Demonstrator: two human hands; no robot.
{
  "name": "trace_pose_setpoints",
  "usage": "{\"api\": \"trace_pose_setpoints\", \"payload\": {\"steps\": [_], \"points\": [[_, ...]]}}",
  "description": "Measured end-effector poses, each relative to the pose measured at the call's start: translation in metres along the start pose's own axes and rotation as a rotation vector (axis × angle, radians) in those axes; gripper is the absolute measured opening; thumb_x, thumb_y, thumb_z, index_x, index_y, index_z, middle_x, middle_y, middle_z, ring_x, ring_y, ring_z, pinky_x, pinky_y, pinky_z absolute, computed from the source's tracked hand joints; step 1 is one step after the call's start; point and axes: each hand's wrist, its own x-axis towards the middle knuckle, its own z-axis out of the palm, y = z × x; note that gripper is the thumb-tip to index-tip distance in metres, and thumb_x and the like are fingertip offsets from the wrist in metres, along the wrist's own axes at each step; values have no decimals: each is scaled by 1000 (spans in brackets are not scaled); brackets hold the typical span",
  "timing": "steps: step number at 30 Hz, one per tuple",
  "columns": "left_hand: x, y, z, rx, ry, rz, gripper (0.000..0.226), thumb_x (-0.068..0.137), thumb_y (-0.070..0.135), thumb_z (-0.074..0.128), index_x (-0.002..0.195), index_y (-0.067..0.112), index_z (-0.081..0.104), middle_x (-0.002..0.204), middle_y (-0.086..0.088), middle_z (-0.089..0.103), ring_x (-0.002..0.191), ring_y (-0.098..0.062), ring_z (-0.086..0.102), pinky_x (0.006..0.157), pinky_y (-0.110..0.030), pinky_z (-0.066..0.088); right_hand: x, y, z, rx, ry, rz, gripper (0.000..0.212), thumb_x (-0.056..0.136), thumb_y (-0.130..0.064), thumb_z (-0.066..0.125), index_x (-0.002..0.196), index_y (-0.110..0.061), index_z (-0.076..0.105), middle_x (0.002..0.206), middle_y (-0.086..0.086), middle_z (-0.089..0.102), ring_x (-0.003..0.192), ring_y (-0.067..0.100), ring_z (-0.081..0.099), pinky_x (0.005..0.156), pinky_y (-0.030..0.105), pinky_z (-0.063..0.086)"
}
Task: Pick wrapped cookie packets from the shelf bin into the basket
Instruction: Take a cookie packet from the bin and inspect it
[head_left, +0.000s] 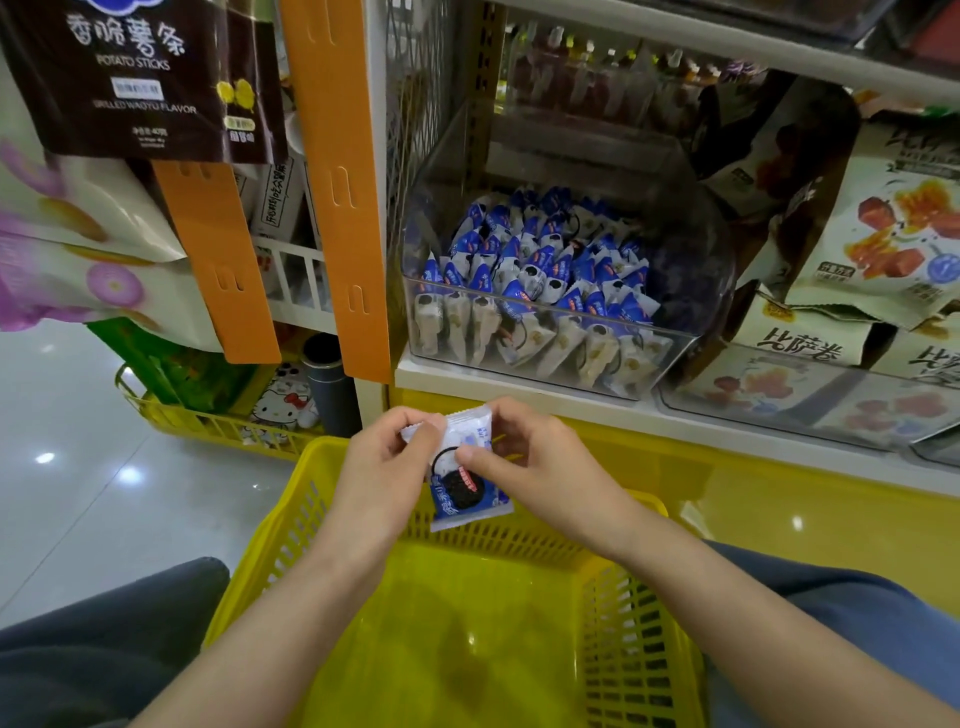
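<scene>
Above the basket (291, 512), left hand (384, 467) and right hand (535, 462), both grips tight on one cookie packet (465, 491).

The dark brown hanging snack bag (140, 78) at upper left is showing "香脆薯条", "POTATO STICKS" and "GRILLED WAGYU FLAVOR" in pale lettering. The cream snack pack (802, 349) on the right shelf is reading "比萨卷". The blue-and-white wrapped cookie packet (467, 501) is carrying print too small to read.

The upper part of the cookie packet (464, 486) is covered by the fingers of the left hand (387, 467) and the right hand (540, 467). The yellow basket (291, 525) is cut off by the bottom edge. The bottles (597, 78) behind the clear bin (545, 358) are blurred; their labels cannot be read.
</scene>
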Motion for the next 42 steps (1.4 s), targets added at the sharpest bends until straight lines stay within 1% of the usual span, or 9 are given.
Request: {"api": "trace_pose_setpoints", "payload": {"steps": [3,6,10,14,21,27,33,38,42], "points": [[-1,3,-1,58,-10,58,16,93,17,52,81,11,62,73,-4,64,64,-5,60,53,-14,48,-1,-2,2,38,75,-38,8,86,-23,63,93,-24,60,88,-6,68,83,7,64,75,29,55],[-2,4,0,97,-71,81,17,92,17,53,79,11,61,70,-3,63,60,-2,59,52,-14,46,-2,-4,0,33,176,-58,10,86,-23,63,79,-30,61,76,-11,65,78,11,62,73,38,54],[-2,2,2,89,-112,32,17,92,15,52,78,11,61,73,-6,64,63,-4,58,53,-14,45,-6,-4,-3,-130,176,-139,5,85,-26,65,82,-22,65,75,-12,63,73,4,59,66,27,51],[-1,1,3,93,-122,28,14,92,14,53,80,15,59,78,-3,65,70,-7,61,56,-13,47,-9,-4,-7,-358,189,-238,9,87,-30,61,87,-21,63,81,-12,61,76,6,58,66,31,51],[-1,-5,-1,479,7,250,15,93,20,49,81,27,50,82,7,58,74,-3,53,60,-10,39,-7,-1,-10,-126,401,-151,15,91,-18,55,83,-29,51,79,-14,56,82,-2,54,64,11,45],[6,9,1,-175,-113,-278,42,98,40,29,88,17,63,81,-4,71,76,-19,65,68,-28,50,-10,2,-5,-254,280,-363,5,90,-14,57,91,-10,60,98,2,58,94,6,54,82,20,46],[2,9,-3,-286,-98,-152,19,92,19,53,103,14,67,89,0,74,83,-12,69,70,-24,54,-12,1,-1,-471,168,-467,11,87,-20,61,92,-11,64,111,4,57,107,15,52,87,25,42],[4,12,-2,-244,-6,-91,17,93,13,49,99,17,65,86,2,74,80,-11,68,77,-30,54,-10,-9,5,49,281,-76,22,90,-26,54,111,-22,48,110,-3,58,101,4,55,85,13,46],[1,15,0,-184,-107,-41,20,94,11,48,100,19,65,87,2,73,79,-10,67,73,-26,54,-7,-15,1,570,87,194,23,95,-13,45,114,-3,55,100,6,67,81,9,66,71,23,57]]}}
